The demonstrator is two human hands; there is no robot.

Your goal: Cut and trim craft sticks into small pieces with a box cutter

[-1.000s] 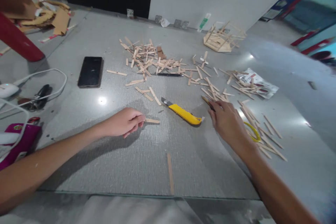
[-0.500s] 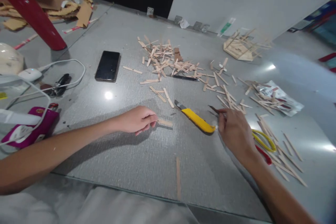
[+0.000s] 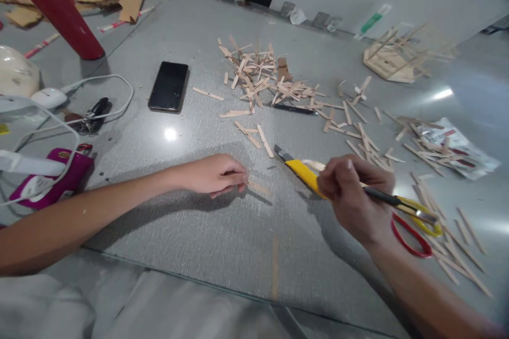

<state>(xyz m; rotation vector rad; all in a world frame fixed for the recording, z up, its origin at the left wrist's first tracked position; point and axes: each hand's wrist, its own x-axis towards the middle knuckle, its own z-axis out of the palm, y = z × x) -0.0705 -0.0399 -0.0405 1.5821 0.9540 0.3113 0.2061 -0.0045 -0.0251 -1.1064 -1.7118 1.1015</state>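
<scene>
My left hand point(image 3: 220, 176) is closed, pinching a short piece of wooden craft stick point(image 3: 260, 188) just above the table. Over the right side, my right hand point(image 3: 353, 196) is curled round a dark pen-like tool point(image 3: 384, 196), whose silver end points right; its exact kind is unclear. A pale, blurred object point(image 3: 313, 164) shows at the fingers' left side, and I cannot tell whether the hand holds it. The yellow utility knife point(image 3: 303, 174) lies between my hands, its handle end hidden behind the right hand. Red and yellow handle loops point(image 3: 411, 241), like those of scissors, lie beside my right wrist.
A pile of craft sticks point(image 3: 254, 77) lies across the back, with a black pen point(image 3: 294, 109) at its front. Farther right are a plastic packet point(image 3: 469, 156) and a stick-built frame point(image 3: 392, 66). A phone point(image 3: 169, 86), cables and a purple box point(image 3: 59, 180) are at left.
My right hand has turned over; the dark tool that pointed left now points right. A pale object now shows at its fingers. The left hand still pinches the stick piece. The view has shifted slightly.
</scene>
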